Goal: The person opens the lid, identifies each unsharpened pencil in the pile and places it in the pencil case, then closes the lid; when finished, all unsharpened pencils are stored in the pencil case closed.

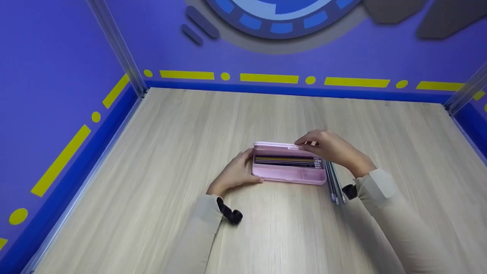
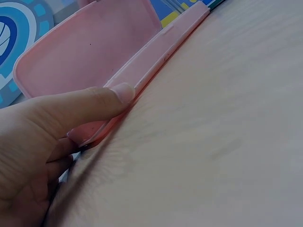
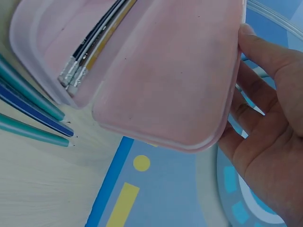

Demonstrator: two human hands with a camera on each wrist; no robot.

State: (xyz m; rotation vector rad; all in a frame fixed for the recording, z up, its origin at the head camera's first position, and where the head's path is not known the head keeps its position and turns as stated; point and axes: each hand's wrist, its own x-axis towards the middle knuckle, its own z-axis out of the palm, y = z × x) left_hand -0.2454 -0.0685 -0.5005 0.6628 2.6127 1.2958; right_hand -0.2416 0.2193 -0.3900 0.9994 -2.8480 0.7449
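A pink pencil case (image 1: pixel 279 174) lies on the table with its lid (image 3: pixel 175 71) raised. Several pencils (image 1: pixel 285 161), some dark and one yellow, fill its rear compartment; the front compartments hold nothing visible. My left hand (image 1: pixel 236 169) grips the case's left end, the thumb (image 2: pixel 102 100) on the front wall and the fingers round the side. At the lid's free edge, my right hand (image 1: pixel 335 150) pinches it between thumb and fingers. Beside the case's right end lie a few loose pencils (image 1: pixel 336 184), green and blue in the right wrist view, partly below the right hand.
The wood-grain table (image 1: pixel 182 133) is bounded by a purple back wall (image 1: pixel 266 62) and a left wall (image 1: pixel 49 95), both with yellow markings. Black wrist straps (image 1: pixel 230 214) sit at both cuffs.
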